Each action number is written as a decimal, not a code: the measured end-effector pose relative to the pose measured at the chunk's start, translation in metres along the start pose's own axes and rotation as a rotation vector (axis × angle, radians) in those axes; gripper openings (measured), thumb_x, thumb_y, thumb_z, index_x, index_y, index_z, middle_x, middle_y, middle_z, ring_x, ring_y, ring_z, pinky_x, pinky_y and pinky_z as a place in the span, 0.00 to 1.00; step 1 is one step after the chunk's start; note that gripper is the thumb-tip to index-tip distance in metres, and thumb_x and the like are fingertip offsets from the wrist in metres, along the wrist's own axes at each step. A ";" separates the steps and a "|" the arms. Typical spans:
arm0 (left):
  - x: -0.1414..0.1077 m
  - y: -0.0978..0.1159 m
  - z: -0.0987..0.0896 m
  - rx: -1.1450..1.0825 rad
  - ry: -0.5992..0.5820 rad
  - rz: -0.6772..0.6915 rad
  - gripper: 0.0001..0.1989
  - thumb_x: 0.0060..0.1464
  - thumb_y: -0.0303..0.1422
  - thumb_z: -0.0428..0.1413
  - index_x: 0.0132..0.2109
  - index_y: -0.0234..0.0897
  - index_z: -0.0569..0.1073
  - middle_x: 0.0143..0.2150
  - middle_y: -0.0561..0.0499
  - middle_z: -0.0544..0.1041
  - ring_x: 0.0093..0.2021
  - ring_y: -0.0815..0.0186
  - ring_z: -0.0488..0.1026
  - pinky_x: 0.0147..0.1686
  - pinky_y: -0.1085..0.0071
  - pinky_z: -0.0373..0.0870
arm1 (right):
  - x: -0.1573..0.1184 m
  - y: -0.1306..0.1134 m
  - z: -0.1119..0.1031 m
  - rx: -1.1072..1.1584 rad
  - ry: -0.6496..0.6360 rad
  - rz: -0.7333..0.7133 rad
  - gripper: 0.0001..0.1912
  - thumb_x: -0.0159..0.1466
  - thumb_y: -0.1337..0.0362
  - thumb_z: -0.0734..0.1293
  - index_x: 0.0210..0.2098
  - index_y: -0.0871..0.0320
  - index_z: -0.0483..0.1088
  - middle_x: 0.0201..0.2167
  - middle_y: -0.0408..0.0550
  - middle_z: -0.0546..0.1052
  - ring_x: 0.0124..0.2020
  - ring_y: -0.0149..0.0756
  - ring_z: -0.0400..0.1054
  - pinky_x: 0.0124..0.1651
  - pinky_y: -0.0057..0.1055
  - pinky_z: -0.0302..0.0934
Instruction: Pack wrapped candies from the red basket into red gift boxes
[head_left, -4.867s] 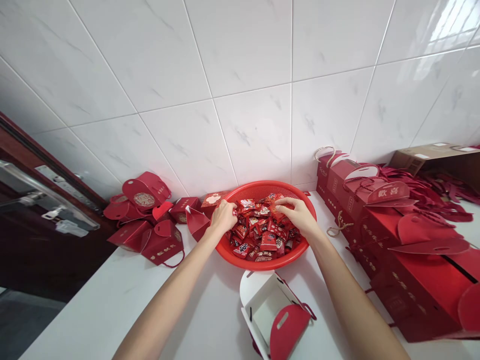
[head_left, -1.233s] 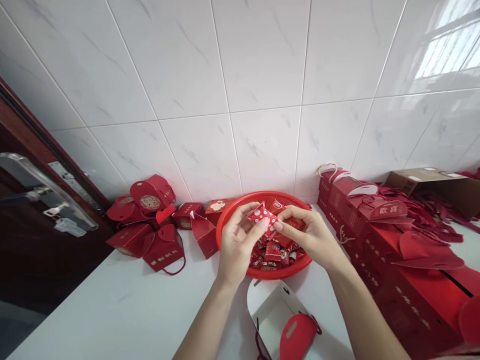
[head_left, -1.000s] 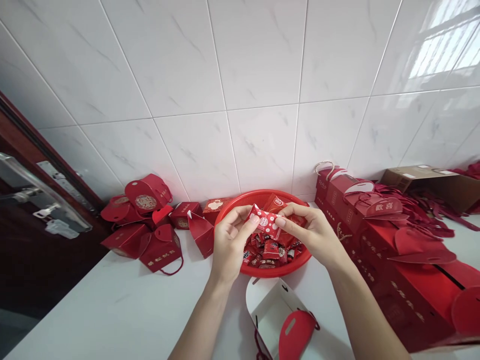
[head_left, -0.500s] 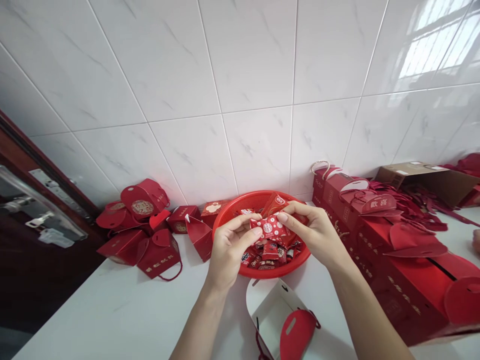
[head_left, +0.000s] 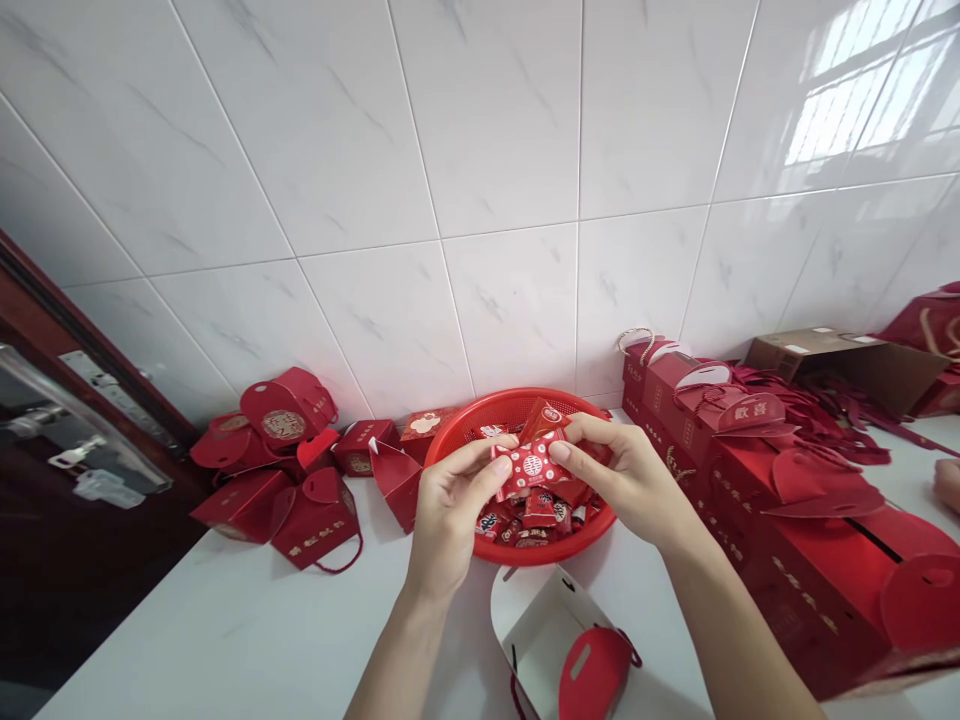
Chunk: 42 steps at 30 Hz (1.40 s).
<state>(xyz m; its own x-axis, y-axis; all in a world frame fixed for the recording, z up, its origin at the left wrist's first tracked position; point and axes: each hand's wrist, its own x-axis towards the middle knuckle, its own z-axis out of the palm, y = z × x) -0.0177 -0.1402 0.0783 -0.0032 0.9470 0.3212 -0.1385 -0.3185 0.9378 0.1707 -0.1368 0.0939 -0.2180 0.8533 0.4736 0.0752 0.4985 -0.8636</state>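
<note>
Between my two hands is a small red candy packet (head_left: 531, 464) with white dots and a round white emblem. My left hand (head_left: 456, 500) pinches its left end, and my right hand (head_left: 626, 470) pinches the right end. They hold it over a red plastic basket (head_left: 491, 552), where several wrapped candies (head_left: 538, 508) lie. Behind the packet, a larger red wrapper (head_left: 546, 418) shows in the basket, partly covered. In front of the basket stands an opened gift box (head_left: 536, 625) with a white inside, a red rounded flap and a cord handle.
Several red gift boxes (head_left: 315, 515) sit at the left by the wall. A long row of closed red boxes (head_left: 780, 560) lines the right side. Behind it are a cardboard carton (head_left: 825, 345) and red ribbons. Another person's hand (head_left: 949, 483) shows at the right edge.
The packet has tilted and moved slightly left between my fingers, its emblem now facing me more squarely. Both hands keep their pinch. The whole view has shifted a little.
</note>
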 end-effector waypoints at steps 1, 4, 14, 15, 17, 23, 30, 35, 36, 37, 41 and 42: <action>0.000 0.000 0.000 0.007 -0.001 0.002 0.17 0.49 0.42 0.67 0.43 0.37 0.84 0.41 0.45 0.84 0.42 0.57 0.81 0.42 0.67 0.80 | 0.000 0.000 0.000 -0.001 0.001 0.001 0.19 0.67 0.52 0.66 0.26 0.58 0.66 0.25 0.42 0.65 0.28 0.30 0.56 0.31 0.28 0.54; 0.001 0.000 0.000 0.041 -0.018 0.000 0.18 0.50 0.43 0.67 0.44 0.37 0.84 0.42 0.44 0.84 0.45 0.56 0.81 0.45 0.67 0.79 | 0.000 0.001 0.000 -0.007 0.003 -0.009 0.18 0.68 0.53 0.66 0.26 0.58 0.65 0.25 0.41 0.64 0.28 0.30 0.55 0.31 0.28 0.52; -0.002 -0.001 0.003 0.107 0.039 0.121 0.12 0.53 0.40 0.67 0.42 0.37 0.84 0.41 0.46 0.85 0.42 0.59 0.82 0.43 0.70 0.80 | 0.002 0.000 0.001 0.022 -0.023 -0.031 0.16 0.68 0.56 0.66 0.27 0.58 0.67 0.25 0.42 0.64 0.29 0.30 0.56 0.32 0.28 0.52; -0.002 -0.001 0.004 0.110 0.041 0.125 0.12 0.53 0.39 0.67 0.42 0.37 0.84 0.41 0.46 0.85 0.42 0.59 0.82 0.43 0.71 0.80 | 0.002 0.001 0.001 0.023 -0.024 -0.023 0.16 0.68 0.56 0.66 0.28 0.58 0.67 0.25 0.42 0.64 0.29 0.30 0.56 0.32 0.28 0.52; -0.002 -0.002 0.003 0.109 0.042 0.129 0.12 0.53 0.39 0.67 0.42 0.38 0.84 0.41 0.46 0.85 0.42 0.59 0.82 0.43 0.71 0.80 | 0.002 0.002 0.001 0.022 -0.024 -0.012 0.16 0.68 0.55 0.66 0.28 0.58 0.67 0.25 0.41 0.64 0.28 0.30 0.55 0.31 0.28 0.52; 0.000 -0.007 -0.002 0.015 0.015 0.019 0.17 0.54 0.41 0.66 0.48 0.37 0.84 0.42 0.45 0.84 0.45 0.57 0.81 0.45 0.68 0.79 | 0.002 0.001 0.000 0.047 -0.017 0.019 0.17 0.68 0.54 0.66 0.27 0.58 0.66 0.25 0.41 0.63 0.28 0.30 0.55 0.31 0.27 0.52; 0.004 -0.002 -0.004 -0.068 -0.037 -0.046 0.16 0.52 0.41 0.66 0.46 0.38 0.84 0.36 0.47 0.84 0.41 0.57 0.80 0.44 0.65 0.77 | 0.002 0.000 -0.002 0.105 -0.049 0.021 0.16 0.68 0.57 0.66 0.27 0.59 0.67 0.25 0.41 0.64 0.28 0.29 0.57 0.32 0.27 0.54; 0.006 0.003 -0.002 -0.078 -0.038 -0.094 0.17 0.46 0.43 0.69 0.40 0.38 0.86 0.38 0.44 0.85 0.45 0.52 0.80 0.49 0.59 0.77 | 0.002 0.001 -0.005 0.028 -0.046 0.014 0.15 0.68 0.57 0.65 0.28 0.58 0.68 0.25 0.41 0.66 0.28 0.29 0.58 0.32 0.27 0.54; 0.007 0.003 -0.002 -0.052 -0.046 -0.090 0.17 0.46 0.43 0.69 0.40 0.38 0.86 0.40 0.44 0.85 0.45 0.51 0.80 0.50 0.58 0.76 | 0.002 0.001 -0.005 -0.002 -0.041 0.004 0.15 0.68 0.57 0.65 0.28 0.58 0.68 0.25 0.42 0.67 0.28 0.30 0.59 0.33 0.27 0.54; 0.008 0.002 -0.003 -0.015 -0.059 -0.082 0.18 0.47 0.44 0.68 0.41 0.37 0.85 0.41 0.43 0.85 0.46 0.51 0.80 0.50 0.58 0.76 | 0.002 0.002 -0.006 -0.037 -0.031 -0.012 0.15 0.68 0.57 0.65 0.28 0.58 0.68 0.25 0.42 0.67 0.28 0.30 0.59 0.33 0.27 0.55; 0.019 -0.006 -0.021 0.213 -0.114 -0.051 0.26 0.55 0.48 0.60 0.54 0.36 0.80 0.46 0.43 0.84 0.46 0.53 0.80 0.51 0.58 0.75 | 0.003 0.006 -0.012 -0.204 0.065 -0.049 0.16 0.67 0.56 0.65 0.27 0.58 0.67 0.25 0.43 0.68 0.29 0.32 0.61 0.34 0.29 0.56; 0.024 -0.008 -0.028 0.312 -0.130 -0.049 0.27 0.56 0.49 0.58 0.56 0.36 0.79 0.45 0.44 0.84 0.45 0.54 0.80 0.51 0.59 0.75 | 0.003 0.008 -0.014 -0.245 0.093 -0.041 0.15 0.67 0.56 0.65 0.27 0.58 0.68 0.26 0.44 0.69 0.29 0.32 0.62 0.34 0.29 0.57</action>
<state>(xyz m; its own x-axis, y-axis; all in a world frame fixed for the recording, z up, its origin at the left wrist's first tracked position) -0.0445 -0.1141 0.0746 0.1249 0.9548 0.2696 0.1744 -0.2886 0.9414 0.1842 -0.1277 0.0910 -0.1363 0.8364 0.5309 0.3040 0.5454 -0.7811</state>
